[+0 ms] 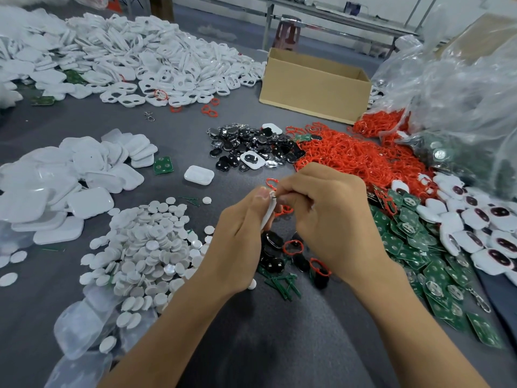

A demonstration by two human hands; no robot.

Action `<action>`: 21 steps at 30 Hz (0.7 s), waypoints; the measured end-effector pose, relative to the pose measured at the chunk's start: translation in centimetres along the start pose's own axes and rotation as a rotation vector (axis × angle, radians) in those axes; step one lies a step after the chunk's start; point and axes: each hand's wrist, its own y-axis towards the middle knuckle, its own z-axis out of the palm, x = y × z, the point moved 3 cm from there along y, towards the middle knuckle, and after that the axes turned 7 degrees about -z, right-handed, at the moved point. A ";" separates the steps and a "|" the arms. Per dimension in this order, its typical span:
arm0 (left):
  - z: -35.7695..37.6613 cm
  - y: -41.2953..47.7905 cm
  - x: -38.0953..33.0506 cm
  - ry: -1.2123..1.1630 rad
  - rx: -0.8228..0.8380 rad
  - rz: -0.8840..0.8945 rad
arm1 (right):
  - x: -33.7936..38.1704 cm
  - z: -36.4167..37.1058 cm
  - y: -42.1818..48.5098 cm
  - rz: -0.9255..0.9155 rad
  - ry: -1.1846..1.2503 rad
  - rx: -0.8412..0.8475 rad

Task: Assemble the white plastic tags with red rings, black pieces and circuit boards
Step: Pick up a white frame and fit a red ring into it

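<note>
My left hand (240,236) grips a white plastic tag (268,217) edge-on above the grey table. My right hand (324,211) pinches a small piece at the tag's top corner, and a red ring (271,182) sticks up behind my fingers. Another red ring (285,210) shows between my hands. Under my hands lie black pieces (272,242), some with red rings (293,247). Heaps of red rings (349,158), black pieces (251,148) and green circuit boards (414,247) lie ahead and to the right.
White tag shells (56,191) are stacked at the left, with white round discs (145,247) below them. A big heap of white frames (140,57) lies at the far left. A cardboard box (313,88) stands at the back, plastic bags (461,93) on the right.
</note>
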 end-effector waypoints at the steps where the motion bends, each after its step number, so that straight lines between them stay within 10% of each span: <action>1: 0.0 0.0 0.0 0.007 0.002 0.000 | 0.0 0.0 0.0 -0.007 0.003 0.006; 21: -0.6 0.8 0.6 -0.174 0.082 -0.142 | -0.1 0.7 -0.3 -0.120 0.056 -0.006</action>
